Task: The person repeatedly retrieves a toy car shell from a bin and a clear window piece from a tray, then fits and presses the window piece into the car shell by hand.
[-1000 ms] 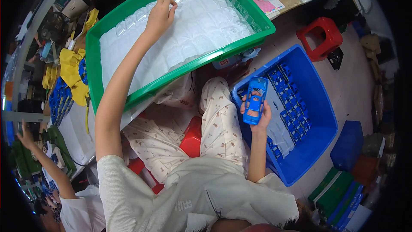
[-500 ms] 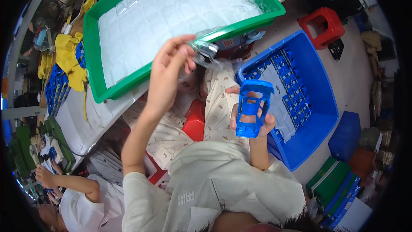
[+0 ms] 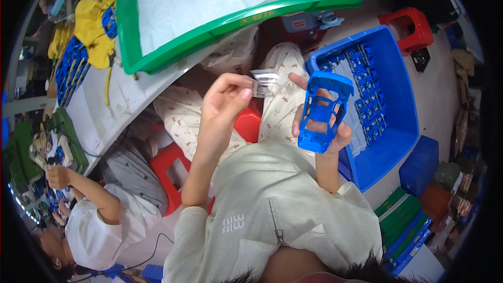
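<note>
A blue plastic toy car body shell, with open window gaps, is held up by my right hand, its fingers wrapped round it from behind. My left hand pinches a small clear plastic piece between thumb and fingers, left of the shell and apart from it. The clear piece looks like a molded window part; its exact shape is hard to make out. Both hands are above my lap.
A green tray with white-wrapped clear parts stands on the table ahead. On the right, a blue bin holds rows of blue car shells. A red stool stands beyond it. A co-worker sits at the left.
My left hand has come back from the tray's near edge toward the shell, carrying the clear piece. The right hand still holds the shell. The view has shifted.
</note>
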Motion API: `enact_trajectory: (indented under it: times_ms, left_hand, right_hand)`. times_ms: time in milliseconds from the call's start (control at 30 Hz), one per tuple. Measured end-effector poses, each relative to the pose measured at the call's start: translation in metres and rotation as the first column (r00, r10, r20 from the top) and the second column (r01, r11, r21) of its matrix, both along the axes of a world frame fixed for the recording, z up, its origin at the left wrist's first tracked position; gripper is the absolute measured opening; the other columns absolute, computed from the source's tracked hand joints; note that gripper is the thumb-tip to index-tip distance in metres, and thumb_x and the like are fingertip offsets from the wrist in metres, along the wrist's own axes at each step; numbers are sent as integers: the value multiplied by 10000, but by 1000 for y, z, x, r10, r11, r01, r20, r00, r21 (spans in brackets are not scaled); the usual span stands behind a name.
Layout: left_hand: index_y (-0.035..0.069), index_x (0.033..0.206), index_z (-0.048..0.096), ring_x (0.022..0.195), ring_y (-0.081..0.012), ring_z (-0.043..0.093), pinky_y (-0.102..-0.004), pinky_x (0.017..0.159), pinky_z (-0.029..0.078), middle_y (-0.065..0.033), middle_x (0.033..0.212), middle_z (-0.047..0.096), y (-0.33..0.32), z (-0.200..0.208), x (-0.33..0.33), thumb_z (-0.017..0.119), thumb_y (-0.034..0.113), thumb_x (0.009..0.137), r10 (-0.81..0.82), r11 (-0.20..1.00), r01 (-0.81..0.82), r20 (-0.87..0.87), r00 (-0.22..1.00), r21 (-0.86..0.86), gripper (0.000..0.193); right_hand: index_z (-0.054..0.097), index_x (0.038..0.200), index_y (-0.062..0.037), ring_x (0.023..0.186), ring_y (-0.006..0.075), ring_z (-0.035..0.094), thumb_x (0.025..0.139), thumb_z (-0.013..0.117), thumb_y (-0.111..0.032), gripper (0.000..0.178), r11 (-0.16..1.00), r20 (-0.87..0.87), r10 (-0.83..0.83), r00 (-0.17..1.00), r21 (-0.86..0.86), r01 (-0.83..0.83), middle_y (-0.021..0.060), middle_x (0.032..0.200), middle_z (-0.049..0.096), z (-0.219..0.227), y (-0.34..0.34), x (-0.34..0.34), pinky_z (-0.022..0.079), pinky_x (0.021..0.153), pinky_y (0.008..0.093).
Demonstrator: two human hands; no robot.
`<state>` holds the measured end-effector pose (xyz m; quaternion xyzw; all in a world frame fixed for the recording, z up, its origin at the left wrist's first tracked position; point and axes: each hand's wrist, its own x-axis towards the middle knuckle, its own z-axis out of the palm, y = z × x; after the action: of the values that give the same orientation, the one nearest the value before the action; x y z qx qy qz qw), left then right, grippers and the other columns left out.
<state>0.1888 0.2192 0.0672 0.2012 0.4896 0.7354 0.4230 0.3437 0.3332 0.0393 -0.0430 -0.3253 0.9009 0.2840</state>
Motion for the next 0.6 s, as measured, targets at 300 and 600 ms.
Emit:
enact_trajectory:
  times_ms: [300,600]
  left_hand:
    - [38,764,582,670,-262,513,-363,621,384,-103,711,526,-94,-61,-56,596,-6,652,-80,775,-629,-997,-7,-58,121]
    - [65,764,611,658,-226,523,-313,595,365,-58,726,578,-84,-54,-39,595,-28,642,12,692,-684,-951,-309,231,155]
  right_hand:
    - [295,1264,11,706,284,606,725,522,-404,717,997,10,54,998,-61,-53,303,1215,365,-20,-11,0,512,613,322]
    - [285,1244,51,699,278,594,738,515,-402,717,989,37,122,992,-91,-118,259,1045,481,-23,-27,-6,501,613,340]
